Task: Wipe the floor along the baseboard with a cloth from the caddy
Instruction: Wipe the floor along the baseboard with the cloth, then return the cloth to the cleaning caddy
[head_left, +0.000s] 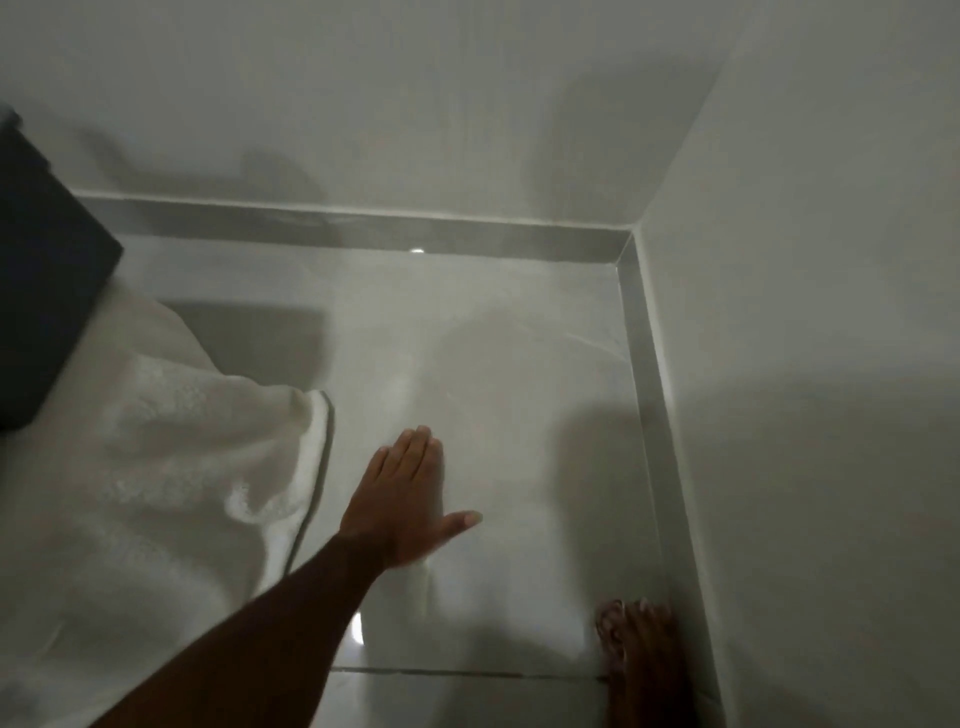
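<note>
Roughly mid-task: the wiping step looked to be in hand, though motion blur made it hard to confirm. The left hand (410, 499) was spread flat, palm down, fingers straight and together, thumb out to the side, low over the glossy floor (519, 415), with nothing gripped in it. A pale smear just under the heel of the palm might have been the cloth (415, 582) pressed beneath the hand, but it was too blurred to say for sure, and whether the palm actually touched the tile couldn't be told. The right hand was not in view. The grey baseboard (363, 226) ran along the back wall and turned at the corner to follow the right-hand wall; the hand sat well apart from both runs, out in the middle of the tile. A bare foot (644, 654) stood by the right-hand strip, near the bottom edge. On the left, bulky white fabric (182, 441) with a dark-piped edge hung down to the floor, next to a dark box (47, 260); whether that was the caddy couldn't be told. Judged next move: carry the flat hand and whatever was under it out to the floor edge and run it along the strip into the corner, keeping even downward pressure and staying clear of the hanging fabric and the foot.
</note>
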